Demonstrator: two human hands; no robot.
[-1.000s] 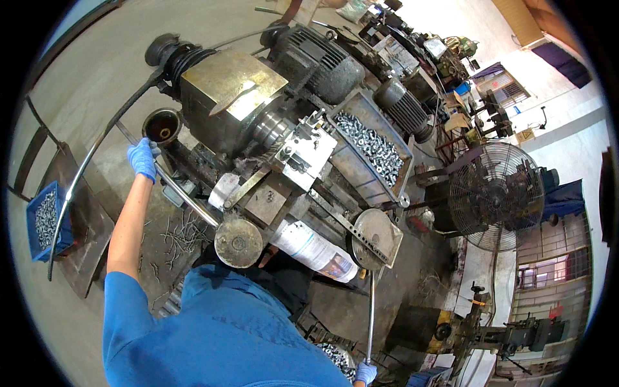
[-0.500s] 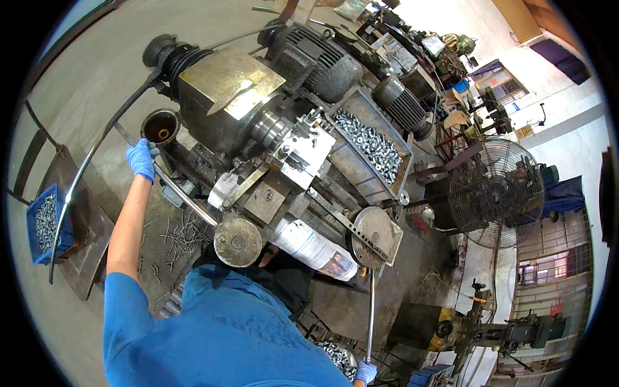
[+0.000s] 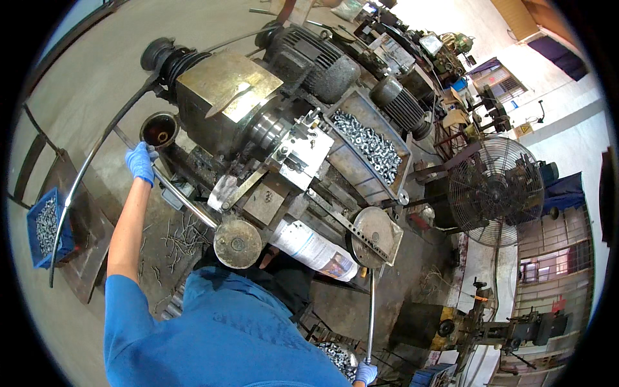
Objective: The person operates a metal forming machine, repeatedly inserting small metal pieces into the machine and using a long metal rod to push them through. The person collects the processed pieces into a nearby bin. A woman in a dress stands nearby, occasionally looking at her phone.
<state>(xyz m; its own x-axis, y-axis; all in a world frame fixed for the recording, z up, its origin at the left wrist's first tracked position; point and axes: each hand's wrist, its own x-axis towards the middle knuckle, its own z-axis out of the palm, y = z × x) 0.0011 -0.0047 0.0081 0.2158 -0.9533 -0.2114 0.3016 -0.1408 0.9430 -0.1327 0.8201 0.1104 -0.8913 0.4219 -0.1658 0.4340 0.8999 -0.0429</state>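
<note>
My left hand [image 3: 140,162], in a blue glove, is wrapped round a metal lever bar [image 3: 187,200] that reaches to a round disc [image 3: 237,243] at the machine's near side. At the lower edge my right hand [image 3: 365,373], gloved too and partly cut off, is closed on the end of a second metal lever [image 3: 372,316], which runs up to another round plate [image 3: 377,232]. Between and beyond them stands the machine with its boxy metal headstock [image 3: 225,87], a shiny spindle [image 3: 269,128] and a metal fixture block [image 3: 302,155].
A grey bin [image 3: 401,184] of small metal parts sits beyond the fixture. More parts fill a blue crate [image 3: 63,255] at left and a container [image 3: 335,356] near my right hand. A caged fan [image 3: 495,187] stands right. Metal scraps [image 3: 177,244] litter the floor.
Almost nothing differs. Both hands keep their hold on the levers, and the view has shifted very slightly.
</note>
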